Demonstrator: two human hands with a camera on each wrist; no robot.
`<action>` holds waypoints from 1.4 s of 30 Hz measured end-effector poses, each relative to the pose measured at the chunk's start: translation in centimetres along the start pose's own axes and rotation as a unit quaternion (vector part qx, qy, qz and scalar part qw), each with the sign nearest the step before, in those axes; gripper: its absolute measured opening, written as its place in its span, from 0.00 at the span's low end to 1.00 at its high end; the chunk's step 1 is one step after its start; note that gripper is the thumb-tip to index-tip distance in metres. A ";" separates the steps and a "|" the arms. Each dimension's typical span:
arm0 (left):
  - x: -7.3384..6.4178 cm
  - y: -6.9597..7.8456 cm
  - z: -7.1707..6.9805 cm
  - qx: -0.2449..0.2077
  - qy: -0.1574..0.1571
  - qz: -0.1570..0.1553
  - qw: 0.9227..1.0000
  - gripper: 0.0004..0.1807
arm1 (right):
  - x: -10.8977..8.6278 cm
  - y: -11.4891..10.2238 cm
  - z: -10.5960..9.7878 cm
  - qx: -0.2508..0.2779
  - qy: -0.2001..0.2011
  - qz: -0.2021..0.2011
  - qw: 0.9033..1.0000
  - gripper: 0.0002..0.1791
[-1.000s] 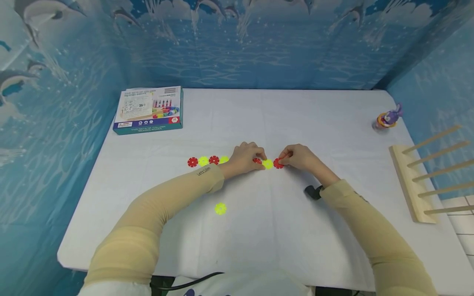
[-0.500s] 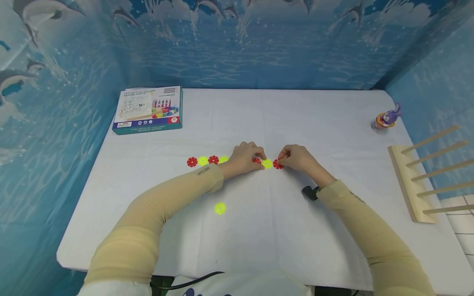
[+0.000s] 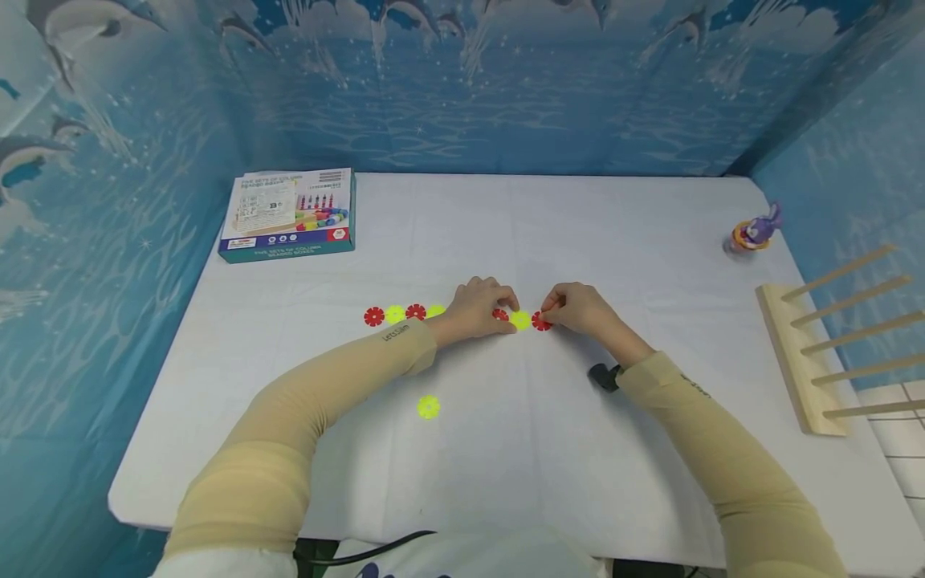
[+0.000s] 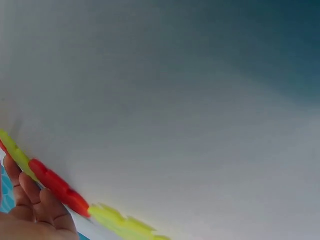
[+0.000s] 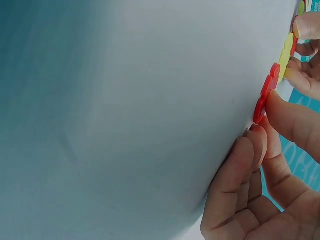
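Note:
Red and yellow flower-shaped discs run in a row across the white table, a red disc (image 3: 374, 316) at its left end. My left hand (image 3: 473, 310) lies over the row's middle and hides part of it. Its thumb and index finger curve around a red disc (image 3: 499, 314) and pinch the edge of the yellow disc (image 3: 520, 320) beside it. At the right end, my right hand (image 3: 582, 308) pinches another red disc (image 3: 539, 321) between thumb and fingers. In the right wrist view, this red disc (image 5: 266, 92) touches or nearly touches the yellow one (image 5: 286, 56).
One loose yellow disc (image 3: 429, 407) lies nearer the front. A toy box (image 3: 287, 215) is at the back left. Toward the right edge are a wooden stand with several pegs (image 3: 800, 361) and a small purple figure (image 3: 755, 231). Blue dolphin-print curtains (image 3: 462, 112) surround the table.
The right wrist has shifted very slightly to the left. Both hands keep the same grip, and the discs stay in the same order.

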State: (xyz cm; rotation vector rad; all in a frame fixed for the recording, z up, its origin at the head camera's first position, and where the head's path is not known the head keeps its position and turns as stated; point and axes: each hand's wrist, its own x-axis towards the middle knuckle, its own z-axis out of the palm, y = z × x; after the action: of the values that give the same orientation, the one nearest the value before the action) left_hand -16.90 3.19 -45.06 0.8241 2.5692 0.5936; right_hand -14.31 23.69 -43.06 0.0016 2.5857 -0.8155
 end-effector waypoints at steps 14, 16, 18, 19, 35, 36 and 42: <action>0.7 1.2 0.1 -0.003 -0.010 0.018 1.000 0.18 | 0.4 0.4 0.2 0.003 -0.011 0.002 1.000 0.09; 0.9 1.5 0.2 0.003 -0.010 0.022 1.000 0.17 | 0.4 0.4 0.2 0.004 -0.012 0.003 1.000 0.09; 1.0 1.7 0.4 0.010 -0.008 0.025 1.000 0.16 | 0.3 0.4 0.2 0.004 -0.013 0.004 1.000 0.10; 1.1 1.8 0.5 0.014 -0.007 0.026 1.000 0.16 | 0.3 0.5 0.2 0.004 -0.013 0.005 1.000 0.10; 1.5 2.2 1.0 -0.002 0.017 0.016 1.000 0.11 | 0.2 0.4 0.0 -0.001 -0.022 0.000 1.000 0.10; 1.6 2.2 1.1 0.000 0.018 0.015 1.000 0.11 | 0.1 0.4 -0.1 -0.002 -0.023 -0.002 1.000 0.10; 1.8 2.3 1.1 0.007 0.021 0.011 1.000 0.10 | -0.3 0.3 -0.5 0.005 -0.028 -0.012 1.000 0.09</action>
State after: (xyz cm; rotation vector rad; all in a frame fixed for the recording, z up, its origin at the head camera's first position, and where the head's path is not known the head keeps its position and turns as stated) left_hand -16.71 6.30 -45.29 0.8546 2.6078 0.6056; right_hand -14.16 24.24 -42.76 -0.0494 2.5335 -0.8264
